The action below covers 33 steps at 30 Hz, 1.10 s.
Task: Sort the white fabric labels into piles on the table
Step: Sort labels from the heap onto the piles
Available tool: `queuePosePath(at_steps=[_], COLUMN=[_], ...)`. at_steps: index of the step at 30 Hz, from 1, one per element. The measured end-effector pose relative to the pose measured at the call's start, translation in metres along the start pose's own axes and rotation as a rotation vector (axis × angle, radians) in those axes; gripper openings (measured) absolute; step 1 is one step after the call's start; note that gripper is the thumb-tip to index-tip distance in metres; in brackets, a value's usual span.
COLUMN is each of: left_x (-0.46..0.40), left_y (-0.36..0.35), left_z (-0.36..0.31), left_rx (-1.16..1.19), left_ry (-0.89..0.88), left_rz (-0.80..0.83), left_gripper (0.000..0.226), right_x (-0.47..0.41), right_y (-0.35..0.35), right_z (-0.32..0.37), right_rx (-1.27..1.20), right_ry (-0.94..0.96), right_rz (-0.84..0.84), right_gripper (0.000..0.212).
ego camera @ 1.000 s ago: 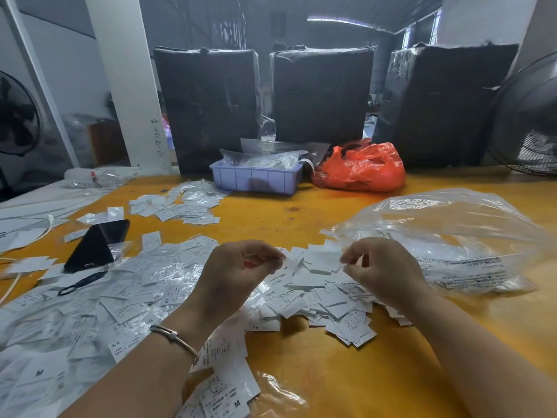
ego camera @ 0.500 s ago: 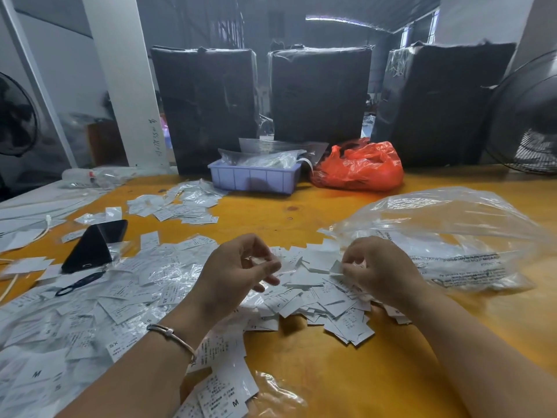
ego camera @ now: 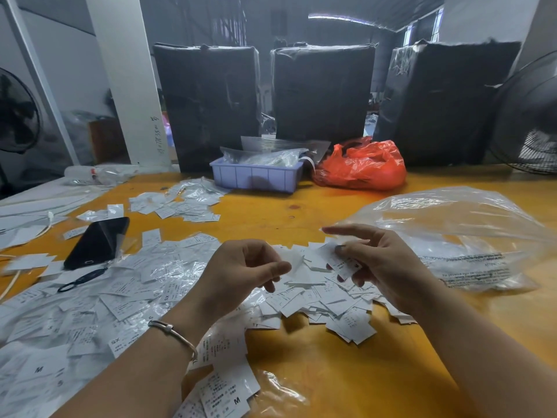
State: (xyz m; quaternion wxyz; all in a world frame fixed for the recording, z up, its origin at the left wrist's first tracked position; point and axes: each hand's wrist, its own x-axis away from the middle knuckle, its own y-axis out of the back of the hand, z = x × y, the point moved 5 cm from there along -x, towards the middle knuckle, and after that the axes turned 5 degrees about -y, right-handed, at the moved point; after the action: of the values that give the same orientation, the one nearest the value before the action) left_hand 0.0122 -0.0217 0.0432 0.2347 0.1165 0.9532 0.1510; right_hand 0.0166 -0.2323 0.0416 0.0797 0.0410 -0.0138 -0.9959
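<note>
**Label sort: both hands over centre heap**

Landmark = centre label heap [ego camera: 325, 300] on orange table [ego camera: 346, 372]. Clear poly bag [ego camera: 458, 236] just right of it, touching. Black phone [ego camera: 98, 241] and more scattered labels [ego camera: 90, 303] left of it. Blue tray [ego camera: 256, 176] and red bag [ego camera: 361, 167] well behind. Right hand [ego camera: 382, 263] above heap, thumb and fingers pinching one printed label [ego camera: 346, 265], index finger straight. Left hand [ego camera: 241, 273] curled, pinching a blurred white label [ego camera: 297, 263].
</note>
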Motion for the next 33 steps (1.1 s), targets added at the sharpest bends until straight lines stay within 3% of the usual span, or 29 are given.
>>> queuePosePath(at_steps=[3,6,9,15,19,22,27,33], left_x=[0.001,0.002,0.002,0.003,0.002,0.001,0.003,0.004], left_y=[-0.005,-0.006,-0.007,-0.006,0.001,0.008,-0.008,-0.01], left_z=[-0.001,-0.004,-0.008,-0.006,0.002,0.0,-0.008,-0.012], left_rx=[0.011,0.02,0.007,-0.093,-0.311,-0.376,-0.175,-0.051], left_ry=[0.006,-0.01,-0.033,-0.033,0.01,-0.011,-0.037,-0.037], left_rz=[0.043,0.052,0.051,0.066,-0.01,-0.091,0.136,0.117], left_gripper=[0.032,0.037,0.045,0.051,0.061,0.051,0.033,0.015], right_x=[0.003,0.009,0.017,0.019,0.016,0.016,0.018,0.016], right_y=[-0.008,-0.023,-0.037,-0.039,-0.033,-0.033,-0.037,-0.026], right_z=[0.001,0.004,0.008,0.014,0.014,0.013,0.014,0.024], right_rx=[0.165,0.251,0.344,0.291,0.323,0.428,0.444,0.394], right_ry=[0.023,0.065,0.138,0.209,0.194,0.201,0.222,0.299], right_rz=[0.035,0.16,0.244,0.181,0.119,0.107,0.139,-0.003], right_gripper=[0.036,0.017,0.025,0.031,0.016,0.011,0.01,0.011])
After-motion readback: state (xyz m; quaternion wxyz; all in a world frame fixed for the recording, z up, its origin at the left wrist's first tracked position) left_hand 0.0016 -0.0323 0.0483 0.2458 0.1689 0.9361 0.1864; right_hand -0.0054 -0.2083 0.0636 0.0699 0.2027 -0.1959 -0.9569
